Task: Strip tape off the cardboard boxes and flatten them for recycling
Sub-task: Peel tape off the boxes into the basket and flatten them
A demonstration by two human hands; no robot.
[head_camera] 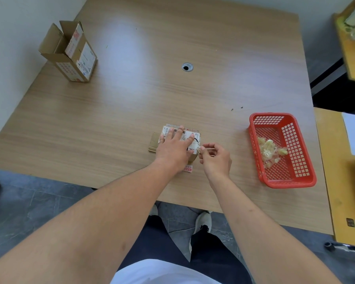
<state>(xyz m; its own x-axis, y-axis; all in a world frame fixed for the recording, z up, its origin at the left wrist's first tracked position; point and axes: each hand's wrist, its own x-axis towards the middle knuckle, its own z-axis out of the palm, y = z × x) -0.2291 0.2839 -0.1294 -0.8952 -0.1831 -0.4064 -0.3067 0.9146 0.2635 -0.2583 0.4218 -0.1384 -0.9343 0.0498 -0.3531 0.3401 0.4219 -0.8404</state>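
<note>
A small cardboard box (pixel 155 140) with a white shipping label lies flat on the wooden table (pixel 131 89) near its front edge. My left hand (pixel 175 147) presses down on it with fingers spread straight. My right hand (pixel 215 158) is just right of the box and pinches a strip of tape (pixel 199 149) at the box's right edge between thumb and fingertips. A second cardboard box (pixel 70 52) stands upright with open flaps at the table's far left.
A red plastic basket (pixel 283 181) stands to the right of my hands and holds crumpled clear tape (pixel 272 151). A small red-printed scrap (pixel 188 168) lies by my left wrist. A round cable hole (pixel 187 67) sits mid-table. Yellow furniture adjoins on the right.
</note>
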